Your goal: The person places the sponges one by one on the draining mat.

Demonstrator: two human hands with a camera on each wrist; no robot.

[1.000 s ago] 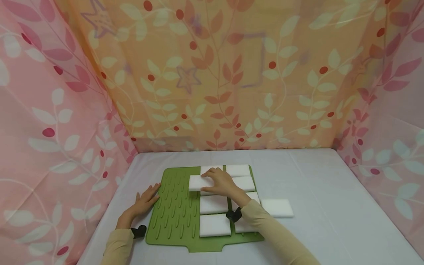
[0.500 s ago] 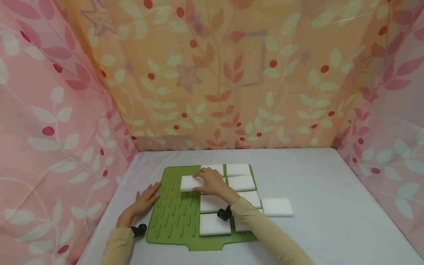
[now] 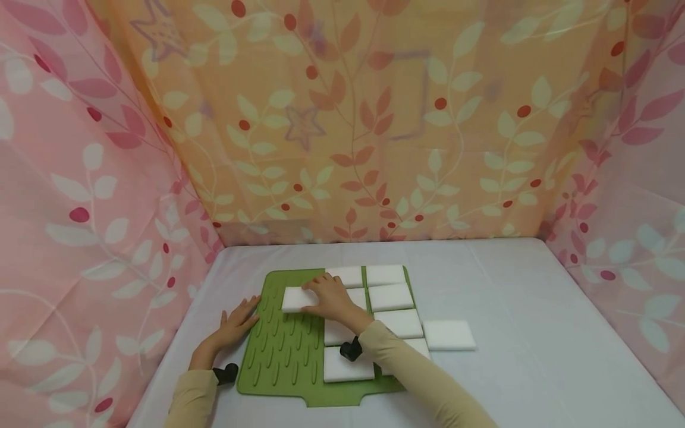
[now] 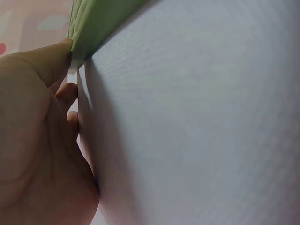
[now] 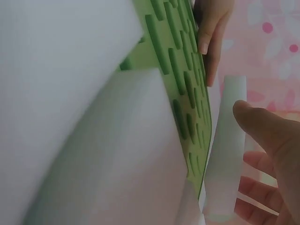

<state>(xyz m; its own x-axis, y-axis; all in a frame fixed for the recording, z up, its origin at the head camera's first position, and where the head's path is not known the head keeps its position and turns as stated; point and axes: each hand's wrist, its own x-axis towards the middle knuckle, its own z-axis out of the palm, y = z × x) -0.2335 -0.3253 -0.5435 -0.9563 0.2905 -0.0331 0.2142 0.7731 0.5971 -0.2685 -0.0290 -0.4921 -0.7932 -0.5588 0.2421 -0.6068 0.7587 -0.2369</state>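
My right hand (image 3: 333, 302) pinches a white sponge block (image 3: 294, 300) by its right end, thumb on the near side and fingertips on the far side. The sponge hangs over the upper left part of a green ribbed mat (image 3: 283, 356); the right wrist view shows the same sponge (image 5: 226, 150) raised off the ribs. My left hand (image 3: 234, 329) rests on the table with fairly straight fingers at the mat's left edge. In the left wrist view, the thumb (image 4: 54, 58) touches the rim of the mat (image 4: 105, 23).
Two columns of white sponges (image 3: 348, 364) cover the right half of the mat, some partly hidden by the right arm. One more sponge (image 3: 449, 335) lies on the white table (image 3: 514, 297) just right of the mat. Patterned curtains (image 3: 369, 148) stand at the back and sides.
My right hand has carried the sponge leftward, from over the left column of sponges to over the mat's bare ribs. The left hand has stayed in place.
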